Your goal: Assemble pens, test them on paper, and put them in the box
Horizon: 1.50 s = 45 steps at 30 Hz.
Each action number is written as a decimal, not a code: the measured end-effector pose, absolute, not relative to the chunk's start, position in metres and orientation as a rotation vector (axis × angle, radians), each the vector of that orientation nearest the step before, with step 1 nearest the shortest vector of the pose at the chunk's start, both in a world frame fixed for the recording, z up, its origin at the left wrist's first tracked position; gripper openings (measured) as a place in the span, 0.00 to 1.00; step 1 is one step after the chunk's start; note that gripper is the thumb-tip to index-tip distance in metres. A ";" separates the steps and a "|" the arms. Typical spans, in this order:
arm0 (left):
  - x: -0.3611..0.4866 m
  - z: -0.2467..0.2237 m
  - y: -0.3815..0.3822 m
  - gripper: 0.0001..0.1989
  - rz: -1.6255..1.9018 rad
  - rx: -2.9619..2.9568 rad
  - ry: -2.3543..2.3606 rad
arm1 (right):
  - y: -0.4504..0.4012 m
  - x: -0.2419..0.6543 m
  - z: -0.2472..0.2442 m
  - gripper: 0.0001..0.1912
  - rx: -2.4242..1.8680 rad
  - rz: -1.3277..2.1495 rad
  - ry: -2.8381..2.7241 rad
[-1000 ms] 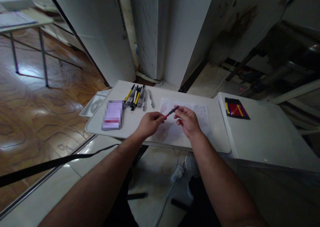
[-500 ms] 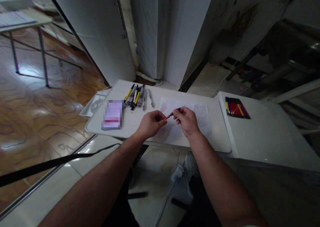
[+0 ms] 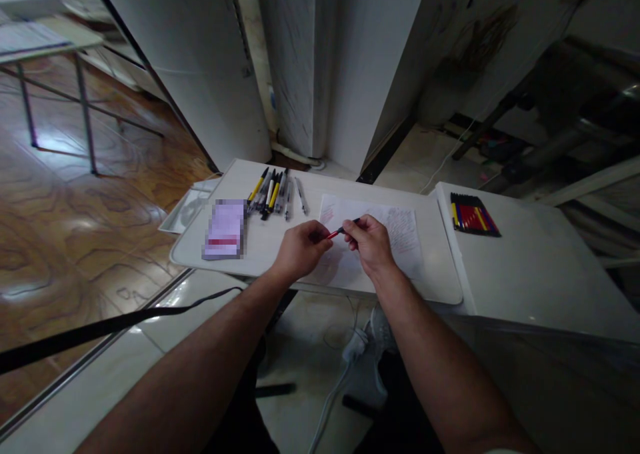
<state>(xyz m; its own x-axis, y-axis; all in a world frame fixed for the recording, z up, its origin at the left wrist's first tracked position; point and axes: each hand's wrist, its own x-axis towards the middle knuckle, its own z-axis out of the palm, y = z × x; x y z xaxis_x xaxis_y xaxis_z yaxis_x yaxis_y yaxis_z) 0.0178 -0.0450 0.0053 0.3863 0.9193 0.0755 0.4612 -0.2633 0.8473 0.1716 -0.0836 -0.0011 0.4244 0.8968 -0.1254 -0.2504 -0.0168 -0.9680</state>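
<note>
Over the written sheet of paper (image 3: 406, 241), a red-and-black pen (image 3: 335, 233) is held at a slant between both hands. My left hand (image 3: 302, 249) pinches its red end, fingers closed. The black end is in the closed fingers of my right hand (image 3: 373, 244), which hide part of it. Beyond my left hand lies a bunch of black, yellow and clear pens (image 3: 273, 193), with one clear pen (image 3: 301, 196) a little apart on the right. Handwriting covers parts of the paper, some of it reddish.
The small white table (image 3: 270, 241) carries a blurred-out purple rectangular item (image 3: 225, 231) at its left. On the adjoining white surface (image 3: 540, 274) lies a row of black, red, yellow and blue pens (image 3: 475, 215). A power strip (image 3: 355, 345) with a cable rests on the floor.
My right hand has shifted very slightly left along the pen. My left hand keeps its pinch, and everything else lies as before.
</note>
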 end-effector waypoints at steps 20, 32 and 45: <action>0.017 0.004 -0.047 0.14 0.844 2.010 1.041 | -0.083 0.170 -0.005 0.23 -1.354 0.999 -0.658; 0.019 -0.001 -0.040 0.16 0.773 1.487 0.972 | -0.084 0.179 0.009 0.20 -1.237 1.063 -0.648; 0.020 0.001 -0.043 0.15 0.754 1.552 0.977 | -0.082 0.179 0.005 0.14 -1.255 0.984 -0.698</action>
<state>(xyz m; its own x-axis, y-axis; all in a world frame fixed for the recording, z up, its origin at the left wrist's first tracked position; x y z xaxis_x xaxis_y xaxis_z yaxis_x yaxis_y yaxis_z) 0.0202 -0.0434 0.0014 0.4576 0.8885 -0.0343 0.1918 -0.0610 0.9795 0.1795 -0.0824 0.0054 0.4384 0.8951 -0.0816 -0.2192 0.0184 -0.9755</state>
